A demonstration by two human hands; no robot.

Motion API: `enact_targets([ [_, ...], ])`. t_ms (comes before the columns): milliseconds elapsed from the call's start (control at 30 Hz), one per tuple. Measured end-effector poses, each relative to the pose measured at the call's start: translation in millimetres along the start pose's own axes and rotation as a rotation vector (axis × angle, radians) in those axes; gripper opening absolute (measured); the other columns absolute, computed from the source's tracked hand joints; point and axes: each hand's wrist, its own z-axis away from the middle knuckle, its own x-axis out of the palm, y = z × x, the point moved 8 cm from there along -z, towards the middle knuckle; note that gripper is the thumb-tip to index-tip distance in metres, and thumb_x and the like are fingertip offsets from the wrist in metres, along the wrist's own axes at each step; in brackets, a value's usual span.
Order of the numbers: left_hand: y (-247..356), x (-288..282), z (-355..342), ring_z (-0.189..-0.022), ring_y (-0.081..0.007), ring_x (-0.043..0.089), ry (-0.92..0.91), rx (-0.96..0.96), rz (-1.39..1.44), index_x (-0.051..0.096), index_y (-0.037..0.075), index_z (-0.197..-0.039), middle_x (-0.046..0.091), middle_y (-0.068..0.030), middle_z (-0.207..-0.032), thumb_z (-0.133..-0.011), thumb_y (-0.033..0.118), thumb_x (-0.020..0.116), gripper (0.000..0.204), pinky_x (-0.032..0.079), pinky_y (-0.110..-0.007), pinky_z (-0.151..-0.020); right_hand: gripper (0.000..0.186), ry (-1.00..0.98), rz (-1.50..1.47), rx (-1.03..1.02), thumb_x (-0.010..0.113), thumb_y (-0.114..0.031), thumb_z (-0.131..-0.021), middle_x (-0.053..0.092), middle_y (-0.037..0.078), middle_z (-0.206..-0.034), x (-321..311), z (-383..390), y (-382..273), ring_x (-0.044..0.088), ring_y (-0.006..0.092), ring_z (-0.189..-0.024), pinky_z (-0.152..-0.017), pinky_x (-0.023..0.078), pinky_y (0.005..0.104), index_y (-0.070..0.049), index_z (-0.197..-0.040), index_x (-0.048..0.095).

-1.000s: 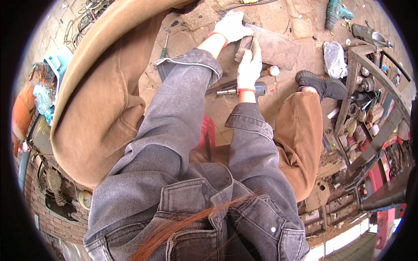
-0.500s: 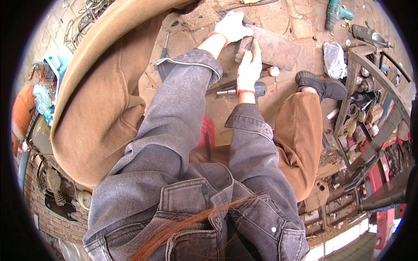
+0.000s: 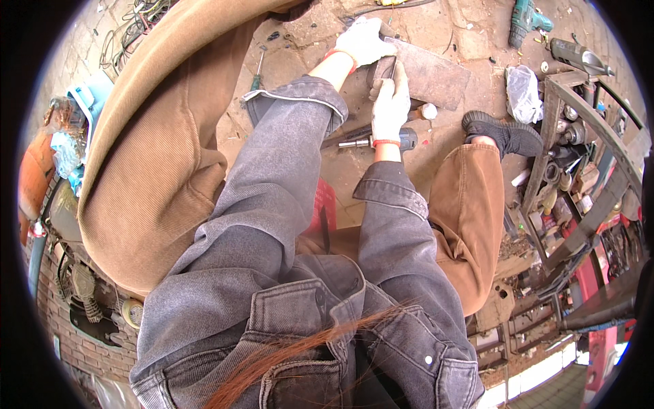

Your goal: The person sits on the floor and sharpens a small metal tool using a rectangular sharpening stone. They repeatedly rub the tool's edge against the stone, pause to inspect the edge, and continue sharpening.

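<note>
While the person crouched over the paved floor (image 3: 477,146), both gloved hands met at a flat grey metal plate (image 3: 436,78) lying on it. The left hand (image 3: 364,41) lay across the plate's near-left corner, fingers curled down on it, seemingly pinning it. The right hand (image 3: 390,102) had its fingers closed together around a thin dark tool (image 3: 393,68), its tip touching the plate surface.

To do this step well, I judged the left hand should press firmly so the plate could not slide, and the right should keep the tool steady with a short grip near its tip, the wrist braced low.

A chrome-ended hand tool (image 3: 371,141) lay on the floor just beside the right wrist, partly covered by it. What the thin tool was, scriber, pencil or rod, could not be told; the glove hid its shaft. Any mark on the plate was too small to see. A dark shoe (image 3: 504,133) and tan trouser leg (image 3: 470,204) stood to the right.
</note>
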Motion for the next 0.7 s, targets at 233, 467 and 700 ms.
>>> enact_targets([
  [233,2,-1,0,-0.12,-0.0313,0.06,0.026,0.014,-0.024,0.069,0.013,-0.12,0.062,-0.0169,-0.125,-0.079,0.043,0.077,0.051,0.048,-0.042,-0.104,0.053,-0.027,0.011,0.1,0.045,-0.012,-0.1,0.067,0.015,-0.122,1,3,6,0.064,0.0138,-0.077,-0.074,0.055,0.0282,-0.003,-0.152,0.043],
  [467,3,-2,1,-0.121,-0.0315,0.059,0.011,0.029,-0.007,0.07,0.013,-0.119,0.061,-0.0172,-0.126,-0.078,0.043,0.078,0.051,0.047,-0.041,-0.105,0.053,-0.012,0.029,0.04,0.044,-0.012,-0.099,0.068,0.014,-0.115,0,3,1,0.063,0.014,-0.076,-0.074,0.055,0.0287,-0.003,-0.151,0.044],
  [700,0,0,0,-0.121,-0.032,0.059,-0.001,-0.005,-0.01,0.069,0.012,-0.12,0.061,-0.0181,-0.126,-0.078,0.044,0.078,0.053,0.047,-0.042,-0.105,0.053,0.0,0.101,-0.027,0.044,-0.011,-0.099,0.067,0.013,-0.117,1,-1,-4,0.063,0.0138,-0.079,-0.075,0.054,0.0279,-0.003,-0.152,0.044],
])
